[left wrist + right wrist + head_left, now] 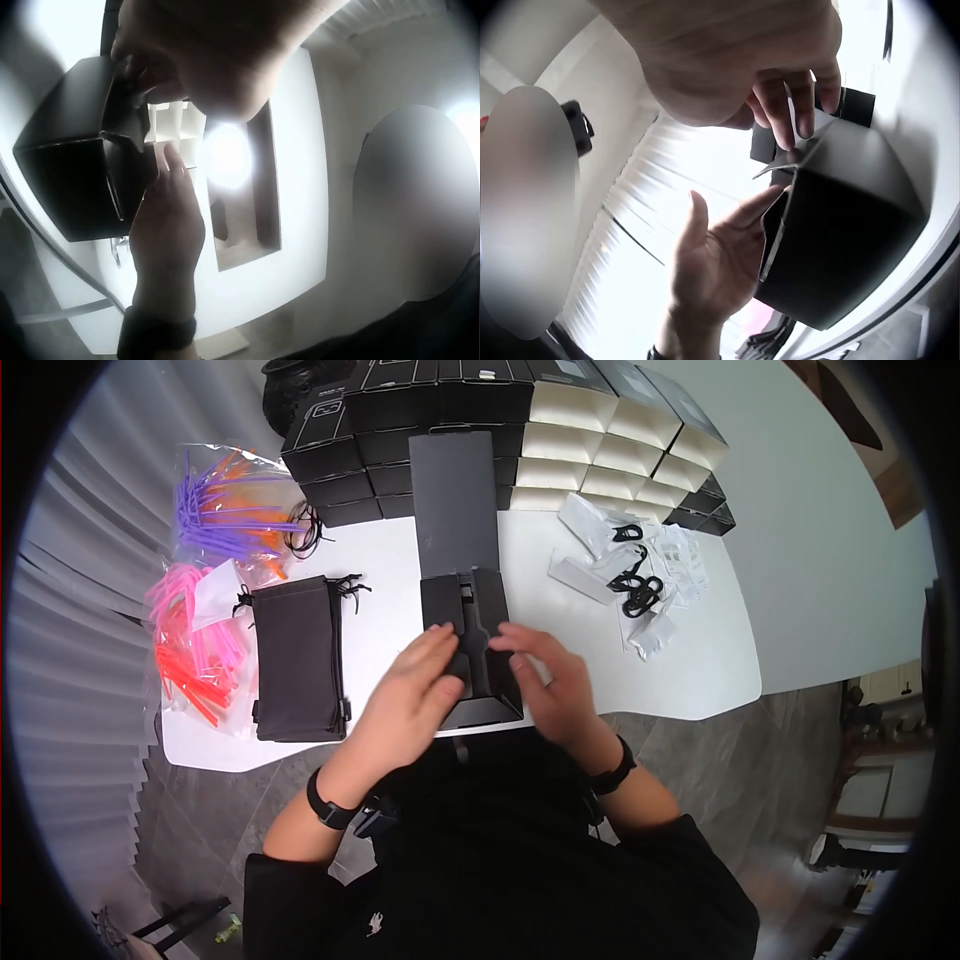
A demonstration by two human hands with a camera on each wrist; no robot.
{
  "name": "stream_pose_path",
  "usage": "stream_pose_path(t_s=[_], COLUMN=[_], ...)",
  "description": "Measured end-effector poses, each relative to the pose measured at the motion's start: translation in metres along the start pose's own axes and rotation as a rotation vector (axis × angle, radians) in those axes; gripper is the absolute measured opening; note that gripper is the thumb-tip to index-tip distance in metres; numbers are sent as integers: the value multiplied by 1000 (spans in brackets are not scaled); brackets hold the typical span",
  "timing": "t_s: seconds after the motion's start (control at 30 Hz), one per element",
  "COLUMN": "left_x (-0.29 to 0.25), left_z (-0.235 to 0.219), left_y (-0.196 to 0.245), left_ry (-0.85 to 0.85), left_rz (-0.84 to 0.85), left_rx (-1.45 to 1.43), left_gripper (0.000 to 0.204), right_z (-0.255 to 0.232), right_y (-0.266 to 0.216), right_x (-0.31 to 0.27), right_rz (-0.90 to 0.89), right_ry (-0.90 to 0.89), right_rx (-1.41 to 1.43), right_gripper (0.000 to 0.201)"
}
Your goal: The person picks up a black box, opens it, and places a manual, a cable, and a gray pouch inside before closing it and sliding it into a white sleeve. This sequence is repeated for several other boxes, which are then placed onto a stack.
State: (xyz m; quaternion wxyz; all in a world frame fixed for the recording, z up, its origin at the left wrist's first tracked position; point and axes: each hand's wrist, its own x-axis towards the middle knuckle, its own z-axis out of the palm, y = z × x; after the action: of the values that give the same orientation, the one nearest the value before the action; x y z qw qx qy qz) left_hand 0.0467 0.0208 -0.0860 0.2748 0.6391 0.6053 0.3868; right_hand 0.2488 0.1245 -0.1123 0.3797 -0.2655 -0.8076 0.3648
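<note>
A black box [490, 710] stands on the white table with its long lid [455, 505] folded back away from me. Inside it lies a dark shaped insert [478, 655] with a cut-out. My left hand [405, 695] rests its nearly straight fingers on the left side of the insert. On the other side, my right hand [555, 685] touches the insert and the box's right edge with loosely bent fingertips. Both wrist views show the hands from below, with the fingers reaching over the walls of the box [847, 240]. Neither hand grips anything.
Left of the box lie black drawstring pouches [298, 660] and bags of purple and orange strips [225, 515] and pink and red strips [195, 635]. Stacked boxes [400, 435] line the back. White packets [585, 575] and black cables [640, 595] lie at right.
</note>
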Motion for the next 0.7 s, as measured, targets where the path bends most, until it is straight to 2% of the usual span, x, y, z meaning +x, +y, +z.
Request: stream_pose_path(t_s=[0.1, 0.17, 0.3, 0.4, 0.47, 0.57, 0.7], left_x=[-3, -8, -11, -13, -14, -15, -17], left_z=[13, 20, 25, 24, 25, 26, 24], left_y=[5, 8, 3, 4, 4, 5, 5], left_ry=[-76, -132, -165, -189, -183, -178, -174], left_rz=[93, 127, 198, 201, 196, 192, 194], left_rx=[318, 482, 611, 653, 652, 639, 604], left_gripper=[65, 76, 85, 87, 87, 86, 83], right_z=[13, 16, 10, 11, 11, 8, 8], right_y=[3, 3, 5, 27, 55, 63, 52], right_x=[-4, -7, -2, 26, 66, 124, 149], right_rz=[-130, -134, -62, 248, 201, 456, 418], right_ry=[-22, -2, -51, 150, 248, 230, 181], right_rx=[-155, -183, -108, 357, 496, 803, 743], right_gripper=[28, 28, 31, 40, 53, 61, 55])
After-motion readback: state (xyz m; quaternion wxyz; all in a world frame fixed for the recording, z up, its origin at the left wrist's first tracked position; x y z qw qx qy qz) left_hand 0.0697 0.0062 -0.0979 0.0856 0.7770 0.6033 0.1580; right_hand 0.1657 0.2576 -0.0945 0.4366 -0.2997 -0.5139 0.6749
